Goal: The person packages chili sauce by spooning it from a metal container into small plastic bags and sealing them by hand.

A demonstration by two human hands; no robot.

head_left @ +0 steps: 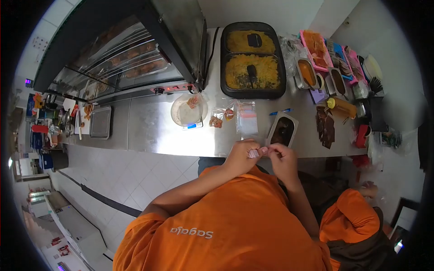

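My left hand (244, 157) is closed around a small pale pinkish bundle (255, 153) that looks like thin plastic. Right beside it, my right hand (282, 159) is pinched, its fingertips close to the bundle; what they hold is too small to tell. Both hands are at the counter's front edge. Just beyond them stands a metal tray of dark sauce (284, 130). Flat clear bags (247, 118) lie further back, beside two small filled bags (221, 118). A blue pen (281, 111) rests behind the sauce tray.
A clear tub (187, 110) sits on a small scale (193, 125). Behind are a black two-section pan (253, 93) of yellow food and a glass warming cabinet (131, 54). Sauce trays, a squeeze bottle (342, 107) and pink baskets crowd the right. Another person's orange sleeve (350, 214) is close by.
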